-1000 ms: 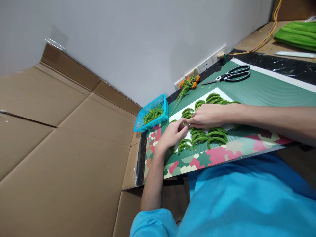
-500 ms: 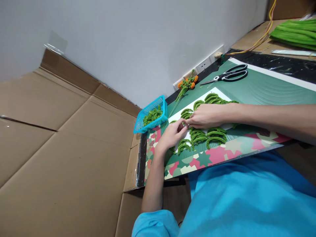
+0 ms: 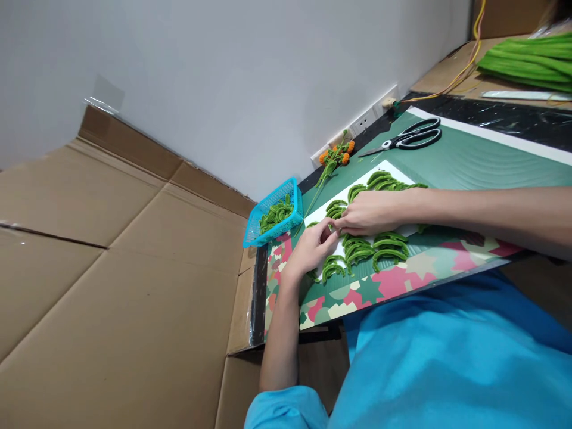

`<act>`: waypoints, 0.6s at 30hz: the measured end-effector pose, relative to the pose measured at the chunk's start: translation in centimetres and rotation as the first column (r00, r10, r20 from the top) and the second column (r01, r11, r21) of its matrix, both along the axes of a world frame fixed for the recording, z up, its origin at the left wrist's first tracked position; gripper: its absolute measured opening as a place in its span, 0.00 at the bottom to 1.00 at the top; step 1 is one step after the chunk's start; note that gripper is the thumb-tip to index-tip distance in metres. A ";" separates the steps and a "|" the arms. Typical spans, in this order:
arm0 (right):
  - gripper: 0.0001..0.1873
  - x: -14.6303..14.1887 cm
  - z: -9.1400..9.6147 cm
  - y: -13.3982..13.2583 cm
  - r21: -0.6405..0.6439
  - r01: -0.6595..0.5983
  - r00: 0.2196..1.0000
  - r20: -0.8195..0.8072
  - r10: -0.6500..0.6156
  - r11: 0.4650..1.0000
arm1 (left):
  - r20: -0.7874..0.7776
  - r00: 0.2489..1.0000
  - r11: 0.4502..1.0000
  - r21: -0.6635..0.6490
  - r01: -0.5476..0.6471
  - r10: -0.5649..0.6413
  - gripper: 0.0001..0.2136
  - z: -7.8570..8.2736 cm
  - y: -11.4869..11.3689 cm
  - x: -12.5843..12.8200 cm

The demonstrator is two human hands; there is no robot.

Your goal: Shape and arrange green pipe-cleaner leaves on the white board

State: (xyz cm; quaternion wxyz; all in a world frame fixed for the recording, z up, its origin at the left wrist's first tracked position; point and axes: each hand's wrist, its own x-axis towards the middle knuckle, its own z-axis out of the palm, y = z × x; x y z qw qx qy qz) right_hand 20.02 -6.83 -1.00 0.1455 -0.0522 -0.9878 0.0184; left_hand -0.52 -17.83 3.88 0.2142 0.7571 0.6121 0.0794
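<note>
Over a white sheet (image 3: 322, 211), my left hand (image 3: 311, 245) and my right hand (image 3: 369, 213) meet, fingertips close together. Thumb and fingers of my left hand are closed in a pinch. My right hand, seen from its back, has its fingers bent down and closed against the same spot. Whatever lies between the fingertips is hidden. Around both hands, curved fuzzy green pieces like bent pipe cleaners (image 3: 390, 246) lie in small fanned groups on the sheet. My right forearm crosses above some of them.
A blue basket (image 3: 251, 231) of green pieces stands left, by the wall. Behind the sheet are orange-and-green fuzzy flowers (image 3: 335, 156) and black-handled scissors (image 3: 413, 136) on the green mat (image 3: 482, 155). Cardboard (image 3: 170, 310) borders the left; green stems (image 3: 527, 62) lie far right.
The view has shifted slightly, moving the surroundings a little in the picture. Both hands keep nearly the same pose at the same spot on the sheet.
</note>
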 end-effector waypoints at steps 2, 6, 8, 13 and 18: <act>0.19 0.0 0.1 -0.1 -0.009 0.006 1.000 0.007 -0.006 1.000 | 0.007 1.000 1.000 0.004 -0.002 0.002 0.08 -0.1 0.0 -0.1; 0.19 0.0 0.4 -0.2 -0.005 0.020 1.000 0.025 -0.020 1.000 | 0.022 1.000 1.000 0.003 0.000 0.000 0.08 -0.2 0.0 -0.2; 0.18 0.0 0.5 -0.2 -0.003 0.020 0.999 0.031 -0.020 1.000 | 0.027 1.000 1.000 0.004 -0.001 0.001 0.08 -0.2 0.1 -0.3; 0.19 0.0 0.6 -0.3 0.021 0.023 0.998 0.051 -0.024 1.000 | 0.039 0.999 1.000 0.011 0.002 -0.002 0.07 -0.3 0.1 -0.3; 0.19 0.0 0.7 -0.3 0.016 0.021 0.999 0.041 -0.022 1.000 | 0.040 0.999 1.000 0.005 -0.009 0.009 0.07 -0.2 0.1 -0.2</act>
